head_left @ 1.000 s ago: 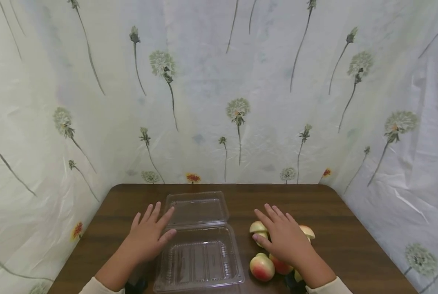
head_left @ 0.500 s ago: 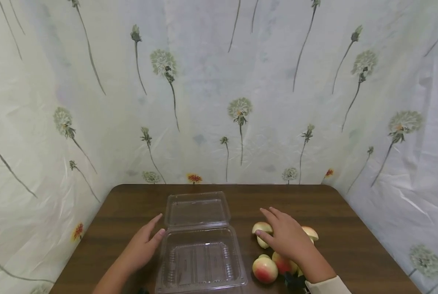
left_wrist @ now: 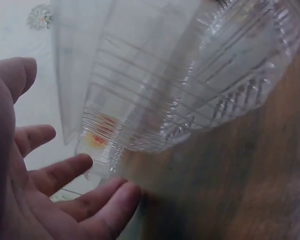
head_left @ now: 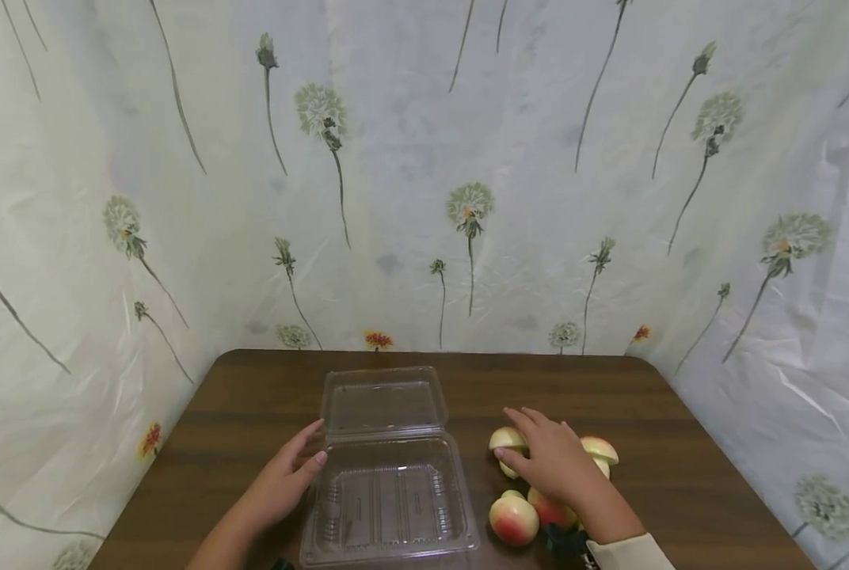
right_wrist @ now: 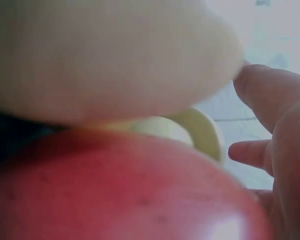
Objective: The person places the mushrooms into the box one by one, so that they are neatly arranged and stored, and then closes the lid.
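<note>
Clear ribbed plastic clamshell (head_left: 389, 491), rounded peaches (head_left: 513, 518)

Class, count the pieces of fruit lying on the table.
4 visible: one whole fruit nearest the clamshell container, one beside it, and two pale pieces either side of the right hand. Others may be hidden beneath it.

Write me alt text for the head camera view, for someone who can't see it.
A person's left hand touches the left edge of an open clear plastic clamshell box on a brown wooden table, while the right hand rests over a cluster of peaches to the box's right. A pale curtain printed with dandelions surrounds the table.
</note>
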